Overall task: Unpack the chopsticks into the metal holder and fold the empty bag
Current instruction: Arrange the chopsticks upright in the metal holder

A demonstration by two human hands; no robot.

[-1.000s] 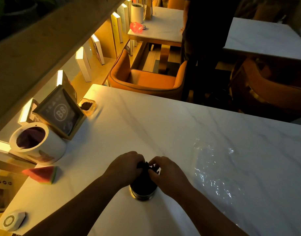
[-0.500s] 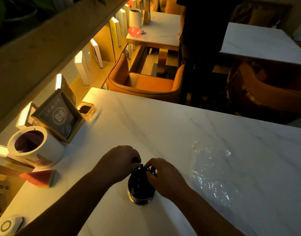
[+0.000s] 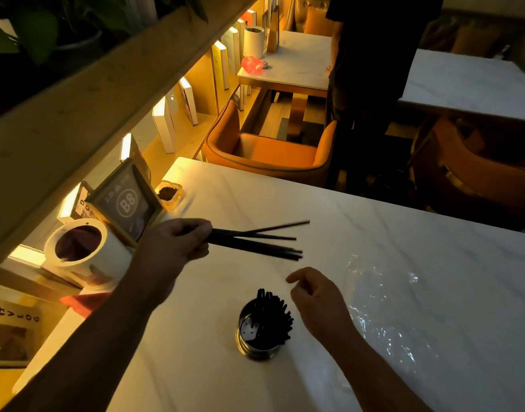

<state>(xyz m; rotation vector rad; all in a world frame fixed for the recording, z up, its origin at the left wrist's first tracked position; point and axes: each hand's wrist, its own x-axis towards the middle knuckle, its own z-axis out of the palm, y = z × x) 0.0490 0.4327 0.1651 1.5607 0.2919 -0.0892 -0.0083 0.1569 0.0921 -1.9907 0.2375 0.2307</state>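
Chopsticks (image 3: 255, 242) clasped in left hand (image 3: 175, 245), right hand (image 3: 317, 301) loose, empty; "B8" sign (image 3: 127, 203) behind.

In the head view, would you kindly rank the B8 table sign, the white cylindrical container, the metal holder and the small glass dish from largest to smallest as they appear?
1. B8 table sign and white cylindrical container: look alike, so no ranking between them.
2. Metal holder.
3. Small glass dish, though it sits farthest away.
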